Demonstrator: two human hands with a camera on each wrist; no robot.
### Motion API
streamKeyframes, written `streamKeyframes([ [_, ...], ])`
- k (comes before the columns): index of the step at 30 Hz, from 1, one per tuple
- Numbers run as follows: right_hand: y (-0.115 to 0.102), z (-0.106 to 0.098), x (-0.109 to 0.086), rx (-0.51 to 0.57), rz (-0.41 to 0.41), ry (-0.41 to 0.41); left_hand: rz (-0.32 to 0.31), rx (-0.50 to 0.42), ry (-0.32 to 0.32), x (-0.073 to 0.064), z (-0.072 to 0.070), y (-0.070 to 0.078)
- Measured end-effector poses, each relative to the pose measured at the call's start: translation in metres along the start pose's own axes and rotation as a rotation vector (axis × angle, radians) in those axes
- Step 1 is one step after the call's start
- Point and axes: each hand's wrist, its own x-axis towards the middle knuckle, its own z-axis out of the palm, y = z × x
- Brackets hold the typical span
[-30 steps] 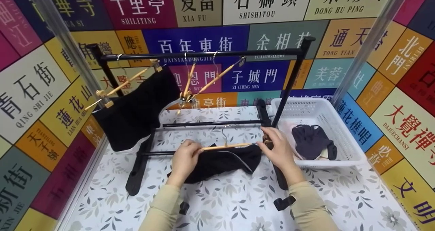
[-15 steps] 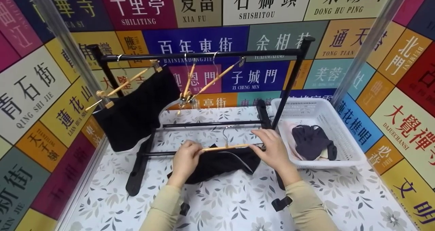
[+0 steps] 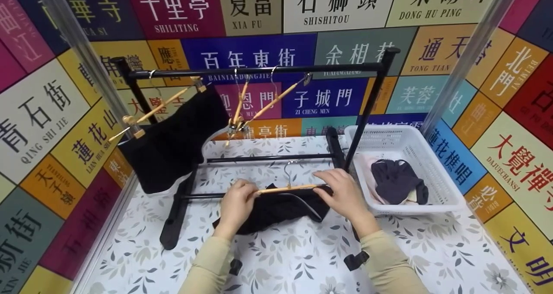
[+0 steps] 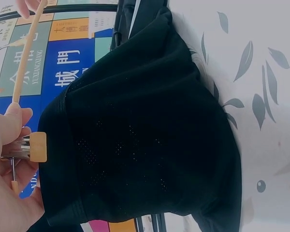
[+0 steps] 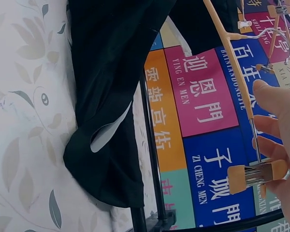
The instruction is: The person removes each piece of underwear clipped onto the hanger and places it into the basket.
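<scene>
A wooden clip hanger (image 3: 288, 189) is held low in front of the rack, its metal hook pointing up. My left hand (image 3: 235, 204) grips its left end, where a clip (image 4: 37, 147) bites the waistband of black shorts (image 4: 135, 130). The shorts droop below the bar onto the patterned table. At the opposite end, my right hand (image 3: 344, 195) has its fingers around the other clip (image 5: 249, 178). In the right wrist view that clip stands apart from the cloth, and the white-edged leg opening of the shorts shows to its left.
Just beyond stands a black garment rack (image 3: 259, 70). Other black shorts (image 3: 173, 138) hang at its left, and bare clip hangers (image 3: 259, 108) dangle mid-rail. To the right is a white plastic basket (image 3: 436, 173) holding dark grey clothing (image 3: 395, 179). Patterned walls surround the table.
My right hand has moved left and slightly down along the hanger, from the bar's end inward. My left hand and the shorts stay nearly in place.
</scene>
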Motion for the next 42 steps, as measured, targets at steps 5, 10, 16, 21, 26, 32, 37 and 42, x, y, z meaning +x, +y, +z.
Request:
streamKeyframes([
  [5, -0.001, 0.001, -0.001, -0.014, 0.009, -0.011, -0.008, 0.0, -0.003, -0.001, 0.001, 0.0],
  [10, -0.001, 0.002, -0.002, -0.017, 0.02, -0.014, -0.018, -0.009, -0.013, -0.001, 0.0, 0.001],
  [16, -0.001, 0.005, 0.0, -0.031, 0.013, 0.023, 0.004, -0.016, -0.001, 0.0, 0.0, 0.001],
  [21, -0.002, 0.008, -0.001, -0.022, 0.018, 0.056, 0.018, -0.025, 0.009, 0.0, 0.0, 0.003],
  [26, -0.002, 0.008, -0.002, -0.016, 0.027, 0.061, 0.037, -0.014, 0.007, 0.0, -0.001, 0.005],
  [32, -0.002, 0.009, -0.004, -0.027, 0.018, 0.083, 0.028, 0.015, -0.014, 0.0, -0.001, 0.006],
  [37, -0.002, 0.011, -0.008, -0.033, 0.016, 0.101, 0.029, 0.031, -0.036, 0.001, -0.001, 0.007],
  [42, -0.002, 0.012, -0.01, -0.028, 0.02, 0.111, 0.05, 0.045, -0.056, 0.001, -0.004, 0.008],
])
